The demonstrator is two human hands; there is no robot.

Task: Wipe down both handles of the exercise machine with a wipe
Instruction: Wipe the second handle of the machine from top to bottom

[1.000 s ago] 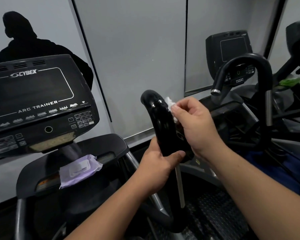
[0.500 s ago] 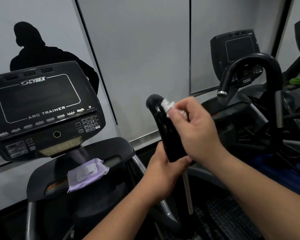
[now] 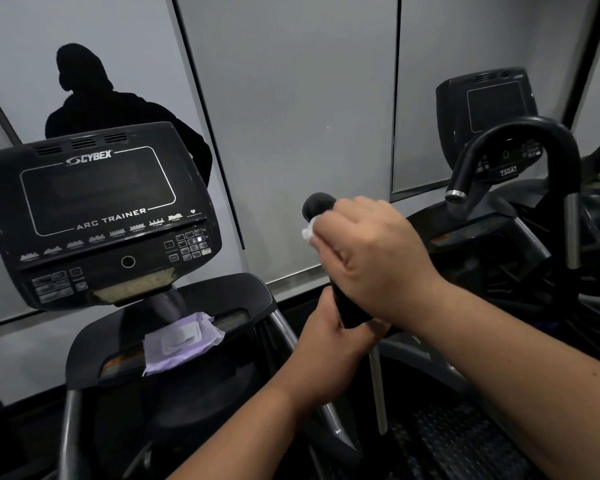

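Note:
The machine's black right handle (image 3: 317, 203) rises in the middle of the view, only its rounded tip and a short lower stretch showing. My right hand (image 3: 371, 258) wraps around its upper part and presses a white wipe (image 3: 309, 230) against it; a corner of the wipe sticks out on the left of my fingers. My left hand (image 3: 329, 344) grips the handle's lower end just beneath. The machine's other handle is out of view.
The Cybex Arc Trainer console (image 3: 94, 209) stands at the left, with a purple pack of wipes (image 3: 181, 341) on the ledge below it. A second machine with a curved black handle (image 3: 513, 150) stands at the right. Grey wall panels are behind.
My right hand has slid with the wipe over the handle's top bend and now covers more of it. The view has shifted, moving the console right and down. My left hand keeps its grip.

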